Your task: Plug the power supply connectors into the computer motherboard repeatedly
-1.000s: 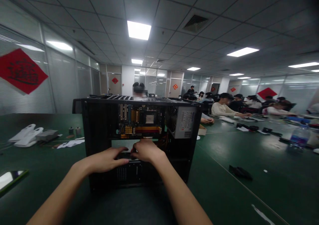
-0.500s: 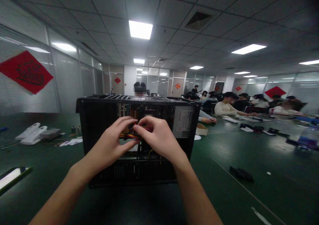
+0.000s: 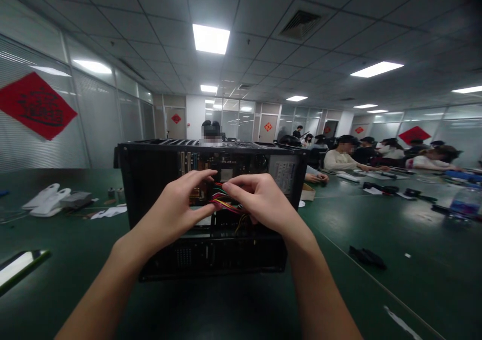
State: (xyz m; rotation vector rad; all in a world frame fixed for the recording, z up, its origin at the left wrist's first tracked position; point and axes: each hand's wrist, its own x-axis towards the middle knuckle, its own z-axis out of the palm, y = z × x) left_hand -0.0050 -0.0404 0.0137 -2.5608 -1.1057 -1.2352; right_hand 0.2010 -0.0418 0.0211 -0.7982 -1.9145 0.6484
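Observation:
A black computer case (image 3: 150, 259) stands on the table in front of me with its side off, showing the circuit board and a power supply (image 3: 284, 174) with a printed label. Red, yellow and green wires (image 3: 226, 205) run across the opening between my hands. My right hand (image 3: 263, 199) is closed, thumb and fingers pinched on these wires. At the left, my left hand (image 3: 181, 199) has its thumb and fingers apart, curved around the near side of the bundle. Its thumb tip rests by the wires, and the other fingertips are partly hidden inside the case.
A phone-like slab (image 3: 22, 269) lies at the left on the green table (image 3: 339, 290). White plastic bags (image 3: 47, 199) and a grey box (image 3: 76, 200) sit behind it. To the right are a black cloth-like item (image 3: 367, 257), a large bottle (image 3: 466, 203) and several seated people.
My right hand has moved right, drawing the coloured wires out into plainer view. My left hand has shifted slightly right, and its fingers are further from the right hand's.

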